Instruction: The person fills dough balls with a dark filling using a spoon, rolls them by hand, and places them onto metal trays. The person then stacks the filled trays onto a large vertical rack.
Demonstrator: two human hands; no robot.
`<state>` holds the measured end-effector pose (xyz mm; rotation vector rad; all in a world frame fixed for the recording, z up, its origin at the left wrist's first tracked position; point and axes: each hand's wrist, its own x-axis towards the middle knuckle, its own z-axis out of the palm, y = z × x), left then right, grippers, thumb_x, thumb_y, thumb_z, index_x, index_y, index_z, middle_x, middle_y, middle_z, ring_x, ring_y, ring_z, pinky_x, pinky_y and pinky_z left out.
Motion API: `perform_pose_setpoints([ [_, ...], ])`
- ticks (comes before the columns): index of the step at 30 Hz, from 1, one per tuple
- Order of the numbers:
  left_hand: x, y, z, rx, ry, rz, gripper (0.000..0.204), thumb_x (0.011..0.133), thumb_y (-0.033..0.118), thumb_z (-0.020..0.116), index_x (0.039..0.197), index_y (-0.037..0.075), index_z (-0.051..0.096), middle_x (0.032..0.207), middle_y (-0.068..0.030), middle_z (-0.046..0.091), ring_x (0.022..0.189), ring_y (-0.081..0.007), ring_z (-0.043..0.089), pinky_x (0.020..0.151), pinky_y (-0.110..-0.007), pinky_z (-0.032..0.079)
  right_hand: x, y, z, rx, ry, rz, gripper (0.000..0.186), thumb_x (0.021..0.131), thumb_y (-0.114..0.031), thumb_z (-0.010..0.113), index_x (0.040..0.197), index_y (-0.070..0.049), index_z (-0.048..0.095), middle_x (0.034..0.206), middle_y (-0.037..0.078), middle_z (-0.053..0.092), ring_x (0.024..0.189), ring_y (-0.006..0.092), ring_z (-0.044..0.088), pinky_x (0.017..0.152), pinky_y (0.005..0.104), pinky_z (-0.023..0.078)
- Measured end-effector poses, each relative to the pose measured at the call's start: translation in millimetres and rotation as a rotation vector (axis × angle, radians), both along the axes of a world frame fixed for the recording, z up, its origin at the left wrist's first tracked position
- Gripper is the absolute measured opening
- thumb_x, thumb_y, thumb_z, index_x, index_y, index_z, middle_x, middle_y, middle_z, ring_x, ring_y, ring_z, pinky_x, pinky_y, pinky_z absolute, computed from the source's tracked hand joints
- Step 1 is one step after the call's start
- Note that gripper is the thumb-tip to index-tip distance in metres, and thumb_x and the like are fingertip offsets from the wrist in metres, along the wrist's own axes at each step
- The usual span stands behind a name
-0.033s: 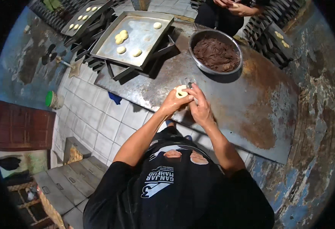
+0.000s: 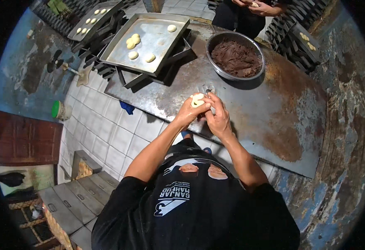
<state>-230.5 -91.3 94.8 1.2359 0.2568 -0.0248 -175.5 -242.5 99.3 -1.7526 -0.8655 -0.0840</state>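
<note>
Head view: small dough ball (image 2: 197,100), pale and soft.
Pinched between left hand (image 2: 189,111) and right hand (image 2: 218,118), fingers curled tight around it.

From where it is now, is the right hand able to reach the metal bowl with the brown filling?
Probably yes. The right hand works the dough piece together with the left hand, and the metal bowl stands just beyond on the table, with nothing between them.

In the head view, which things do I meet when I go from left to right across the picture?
Green-lidded jar → blue cloth → baking tray with pale dough pieces → dough piece held in both hands → metal bowl of dark brown filling → rusty patch on the metal table.
</note>
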Motion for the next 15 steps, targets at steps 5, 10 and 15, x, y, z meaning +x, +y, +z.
perform_pose_setpoints([
  [5, -13, -11, 16, 0.092, -0.062, 0.323, 0.035, 0.105, 0.032, 0.057, 0.113, 0.001, 0.070, 0.117, -0.0089, 0.070, 0.096, -0.0129, 0.064, 0.086, -0.028, 0.053, -22, 26, -11, 0.311, 0.807, -0.060, 0.033, 0.091, -0.004, 0.072, 0.119, -0.001, 0.056, 0.104, 0.008, 0.070, 0.097, 0.0134, 0.065, 0.084, 0.0290, 0.050],
  [10, -30, 23, 1, 0.579, -0.297, 0.258, 0.039, 0.102, 0.026, 0.062, 0.129, -0.003, 0.065, 0.117, -0.0107, 0.071, 0.101, -0.0190, 0.066, 0.091, -0.033, 0.054, 14, 29, -26, 0.407, 1.254, 0.434, 0.019, 0.091, -0.006, 0.070, 0.109, -0.001, 0.067, 0.099, 0.005, 0.071, 0.093, 0.0160, 0.068, 0.088, 0.0325, 0.053],
  [15, -64, 98, 1, 0.627, 0.106, -0.072, 0.025, 0.094, 0.015, 0.069, 0.114, 0.001, 0.070, 0.105, -0.0053, 0.070, 0.094, -0.0143, 0.064, 0.082, -0.032, 0.051, -6, 90, 46, -0.217, -0.048, 0.540, 0.021, 0.088, -0.007, 0.069, 0.105, 0.005, 0.071, 0.094, 0.015, 0.072, 0.087, 0.0309, 0.073, 0.081, 0.0389, 0.056],
])
